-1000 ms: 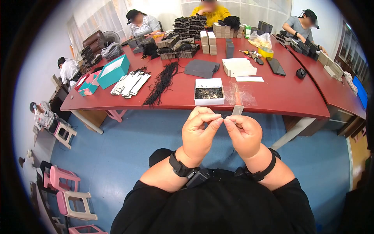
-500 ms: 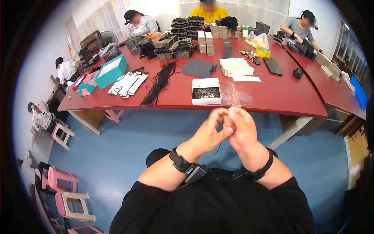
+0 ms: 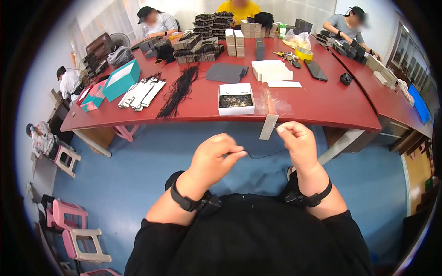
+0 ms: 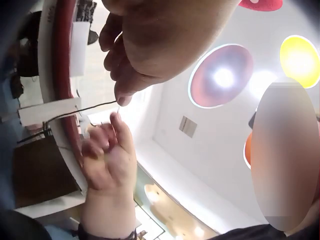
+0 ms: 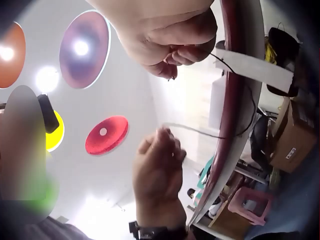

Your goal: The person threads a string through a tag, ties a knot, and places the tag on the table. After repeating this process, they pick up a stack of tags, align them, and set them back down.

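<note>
My left hand (image 3: pixel 212 158) pinches one end of a thin black cord (image 3: pixel 263 157) between thumb and index finger. Its slack runs low across to my right hand (image 3: pixel 298 142), whose thumb and forefinger pinch the cord near a pale flat strip (image 3: pixel 268 128). This strip juts past the front table edge, below an orange piece (image 3: pixel 270 106) lying on clear film. In the right wrist view, the cord (image 5: pixel 200 131) curves from the left fingertips past the strip (image 5: pixel 257 70) and up to the right fingers.
On the red table (image 3: pixel 207 103) stand a white box (image 3: pixel 235 110) with dark bits, a bundle of black cords (image 3: pixel 179 92), white tags (image 3: pixel 142 94), a stack of white cards (image 3: pixel 272 71) and a phone (image 3: pixel 316 71). Several people sit around, and stools (image 3: pixel 87 244) stand left.
My hands came together by the strip, then parted: the left went left and towards me, the right moved right. The cord now spans between them, and more of the strip shows.
</note>
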`<state>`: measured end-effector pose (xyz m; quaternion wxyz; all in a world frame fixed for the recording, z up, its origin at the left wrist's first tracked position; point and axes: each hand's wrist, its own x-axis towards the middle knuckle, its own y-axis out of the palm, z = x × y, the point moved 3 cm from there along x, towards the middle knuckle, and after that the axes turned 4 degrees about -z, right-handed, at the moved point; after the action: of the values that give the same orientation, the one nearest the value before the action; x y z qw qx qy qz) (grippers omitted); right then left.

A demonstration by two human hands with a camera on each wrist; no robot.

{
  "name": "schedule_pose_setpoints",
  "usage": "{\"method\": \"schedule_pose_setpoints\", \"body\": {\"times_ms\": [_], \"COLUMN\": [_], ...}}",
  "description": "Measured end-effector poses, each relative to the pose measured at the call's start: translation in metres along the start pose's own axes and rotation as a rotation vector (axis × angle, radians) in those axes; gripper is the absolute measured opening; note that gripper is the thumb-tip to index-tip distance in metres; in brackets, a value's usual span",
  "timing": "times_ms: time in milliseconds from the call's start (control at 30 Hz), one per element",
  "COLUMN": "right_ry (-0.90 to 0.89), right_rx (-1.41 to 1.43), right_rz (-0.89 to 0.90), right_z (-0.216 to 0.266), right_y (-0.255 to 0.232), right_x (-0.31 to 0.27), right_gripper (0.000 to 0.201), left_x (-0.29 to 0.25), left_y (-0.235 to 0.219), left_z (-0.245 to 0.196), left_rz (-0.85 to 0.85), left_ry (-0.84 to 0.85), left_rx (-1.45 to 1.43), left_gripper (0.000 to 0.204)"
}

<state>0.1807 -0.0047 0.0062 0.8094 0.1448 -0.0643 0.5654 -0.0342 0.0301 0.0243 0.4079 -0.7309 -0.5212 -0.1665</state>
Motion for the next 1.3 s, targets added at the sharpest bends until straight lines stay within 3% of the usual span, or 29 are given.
{"method": "schedule_pose_setpoints", "body": {"times_ms": [67,233,333,400,433,500,533,600,700,900,1033,1233,1300], "right_ry": [0.091,0.24,0.336,0.377,0.38,0.302,0.306,0.157,0.184,0.196,0.133,0.256,0.235], "right_rx": [-0.017,0.201,0.299,0.249,0.25,0.028,0.028,-0.049,-0.065,-0.071,-0.16,-0.146,-0.244], "right_rz": [0.175,0.27,0.261,0.319,0.322,0.377,0.38,0.359,0.402,0.394,0.378,0.412,0.401], "right_z": [-0.003,-0.017,-0.021,-0.014,-0.016,-0.023,-0.024,-0.021,-0.021,-0.025,-0.026,-0.022,-0.02], "right_y": [0.011,0.031,0.034,0.036,0.034,0.031,0.032,0.032,0.029,0.028,0.027,0.029,0.027], "right_x": [-0.003,-0.01,-0.017,-0.02,-0.02,-0.02,-0.021,-0.022,-0.022,-0.021,-0.022,-0.024,-0.022], "right_gripper": [0.01,0.01,0.011,0.011,0.011,0.011,0.011,0.01,0.009,0.009,0.01,0.009,0.01], "left_x": [0.01,0.011,0.005,0.003,0.002,-0.001,-0.002,-0.002,-0.001,-0.005,-0.009,-0.009,-0.008], "left_y": [0.007,0.025,0.023,0.021,0.021,0.022,0.021,0.022,0.021,0.023,0.021,0.02,0.017], "left_z": [-0.019,-0.017,-0.012,-0.002,-0.002,0.004,0.004,0.002,-0.005,0.002,0.007,0.006,0.004], "left_rz": [0.091,0.053,0.011,0.022,0.02,0.042,0.039,0.087,0.169,0.161,0.125,0.161,0.13], "left_ry": [0.156,0.238,0.131,-0.123,-0.127,-0.372,-0.376,-0.35,-0.223,-0.046,-0.065,-0.125,-0.016], "left_rx": [0.023,0.01,0.041,-0.129,-0.127,-0.299,-0.298,-0.293,-0.114,0.013,0.022,-0.022,-0.002], "left_gripper": [0.012,0.014,0.015,0.017,0.017,0.016,0.016,0.012,0.009,0.005,0.005,0.007,0.012]}}
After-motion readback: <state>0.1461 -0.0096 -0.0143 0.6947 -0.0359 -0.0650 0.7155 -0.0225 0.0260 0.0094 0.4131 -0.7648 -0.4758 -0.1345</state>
